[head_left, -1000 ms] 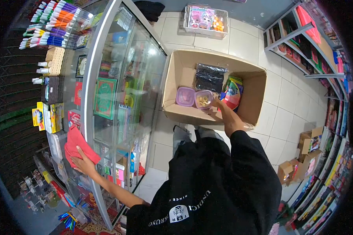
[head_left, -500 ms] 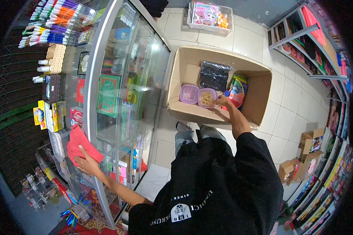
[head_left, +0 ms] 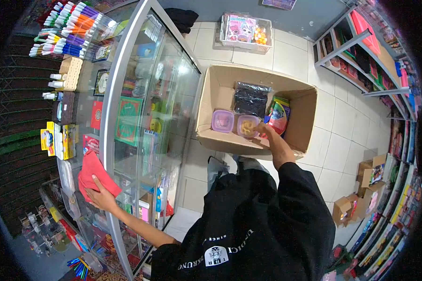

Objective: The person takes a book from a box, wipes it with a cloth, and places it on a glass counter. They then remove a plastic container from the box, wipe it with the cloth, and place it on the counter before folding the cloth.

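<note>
- Reaching down into the box (head_left: 301,119), right hand (head_left: 268,133) meets a container (head_left: 246,125); grip unclear.
- Left hand (head_left: 102,196) lies spread over a cloth (head_left: 94,171), grip open.

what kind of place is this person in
Probably a small stationery or general shop: a glass display case full of goods, bundles of colored markers on top, and packed merchandise shelves at right.

Glossy plastic tub (head_left: 246,126), matt cloth (head_left: 94,169)
</note>
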`<state>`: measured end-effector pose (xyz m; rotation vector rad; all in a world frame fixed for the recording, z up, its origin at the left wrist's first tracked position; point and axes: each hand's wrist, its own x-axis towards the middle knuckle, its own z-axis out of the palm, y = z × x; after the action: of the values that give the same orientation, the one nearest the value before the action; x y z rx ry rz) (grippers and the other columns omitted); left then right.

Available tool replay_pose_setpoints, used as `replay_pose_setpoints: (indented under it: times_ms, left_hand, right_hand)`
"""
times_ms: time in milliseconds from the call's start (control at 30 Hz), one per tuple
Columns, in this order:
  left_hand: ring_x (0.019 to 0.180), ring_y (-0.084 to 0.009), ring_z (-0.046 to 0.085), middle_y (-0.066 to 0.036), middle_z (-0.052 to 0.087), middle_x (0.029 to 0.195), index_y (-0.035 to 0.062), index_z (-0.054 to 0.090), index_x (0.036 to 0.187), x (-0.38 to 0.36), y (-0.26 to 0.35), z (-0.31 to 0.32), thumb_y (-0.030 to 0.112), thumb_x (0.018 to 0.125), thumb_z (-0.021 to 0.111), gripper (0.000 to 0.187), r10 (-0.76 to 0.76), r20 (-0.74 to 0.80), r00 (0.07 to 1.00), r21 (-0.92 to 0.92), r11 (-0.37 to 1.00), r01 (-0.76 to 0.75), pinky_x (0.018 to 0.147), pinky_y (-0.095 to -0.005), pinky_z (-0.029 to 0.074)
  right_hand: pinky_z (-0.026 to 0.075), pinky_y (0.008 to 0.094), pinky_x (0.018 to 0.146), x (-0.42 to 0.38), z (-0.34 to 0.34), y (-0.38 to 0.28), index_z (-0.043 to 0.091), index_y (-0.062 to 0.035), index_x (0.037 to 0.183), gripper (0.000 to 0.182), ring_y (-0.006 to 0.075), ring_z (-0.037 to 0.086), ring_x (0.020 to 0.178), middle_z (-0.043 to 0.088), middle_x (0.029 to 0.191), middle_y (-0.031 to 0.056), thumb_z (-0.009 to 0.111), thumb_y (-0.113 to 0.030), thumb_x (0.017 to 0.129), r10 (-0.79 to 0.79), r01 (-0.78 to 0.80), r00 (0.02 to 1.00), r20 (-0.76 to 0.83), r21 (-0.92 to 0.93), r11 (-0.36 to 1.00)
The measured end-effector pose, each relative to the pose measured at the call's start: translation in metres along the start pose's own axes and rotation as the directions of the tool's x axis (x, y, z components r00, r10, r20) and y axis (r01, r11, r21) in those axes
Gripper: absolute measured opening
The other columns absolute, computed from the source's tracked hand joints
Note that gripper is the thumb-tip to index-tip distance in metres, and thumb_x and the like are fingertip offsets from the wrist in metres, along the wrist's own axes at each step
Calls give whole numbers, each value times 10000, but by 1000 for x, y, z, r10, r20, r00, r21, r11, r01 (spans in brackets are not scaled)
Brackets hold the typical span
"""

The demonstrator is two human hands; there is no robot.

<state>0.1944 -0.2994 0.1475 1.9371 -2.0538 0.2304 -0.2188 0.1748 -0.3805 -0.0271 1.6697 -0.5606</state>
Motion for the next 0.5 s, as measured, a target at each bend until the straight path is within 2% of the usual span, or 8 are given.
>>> replay_pose_setpoints:
  times_ms: [100,233,267,300,333,367,433,500]
  left_hand:
    - [1380,-284,277,-175,337,1470,-27,344,1404,2,-4,3,732,836,361,948,5,1,1000,4,1000,-5,1142,-459,101]
    - [1378,-292,280,-178,342,1466,-30,349,1400,-2,1,-2,722,843,359,936,-4,19,1000,-7,1000,4,1141,-460,107]
    - [1377,-295,281,-180,342,1466,-34,350,1398,-4,5,-5,719,846,358,934,-3,24,1000,-14,1000,4,1141,-458,109]
    - [1376,-298,282,-182,342,1465,-38,351,1396,-5,8,-7,716,849,357,931,-3,27,1000,-20,1000,3,1141,-456,111]
    - [1374,-302,286,-185,344,1463,-42,354,1393,-4,7,-5,712,852,356,928,5,24,1000,-20,1000,-5,1140,-451,116]
    - [1371,-306,289,-188,346,1461,-47,356,1390,-3,2,-2,708,855,355,925,12,17,1000,-14,1000,-12,1140,-446,120]
    - [1367,-314,295,-198,353,1454,-55,365,1382,3,-3,3,701,861,353,918,27,-8,1000,-8,1000,-27,1139,-437,128]
    - [1362,-323,300,-211,364,1443,-61,376,1373,2,-10,8,694,866,353,910,33,-24,999,-2,999,-33,1137,-429,138]
  right_hand:
    - [539,438,647,7,-3,-11,495,24,1227,701,323,658,828,629,1036,190,756,-336,686,-8,28,978,-208,91,995]
    - [533,463,641,15,1,-18,536,22,1182,605,329,651,849,624,1044,190,722,-326,722,21,79,889,-458,196,977]
    - [518,439,638,16,4,-14,574,12,1121,517,315,640,815,633,1006,177,687,-318,739,-192,340,799,-571,164,926]
    - [504,414,635,14,9,-5,612,2,1060,437,300,628,781,642,967,164,652,-310,756,-374,575,646,-665,102,812]
    - [497,403,626,-9,11,-33,625,1,1020,390,298,613,744,635,919,153,633,-294,766,-90,488,785,-613,521,701]
    - [490,392,617,-30,13,-60,639,0,981,347,295,598,707,629,870,141,614,-278,776,202,394,844,-498,829,397]
    - [488,402,577,-49,13,-84,622,10,976,352,283,598,708,617,837,132,627,-282,779,204,369,897,-391,919,141]
    - [477,415,534,-13,1,-61,626,-16,974,332,266,595,696,622,838,124,637,-290,787,240,324,917,-318,946,14]
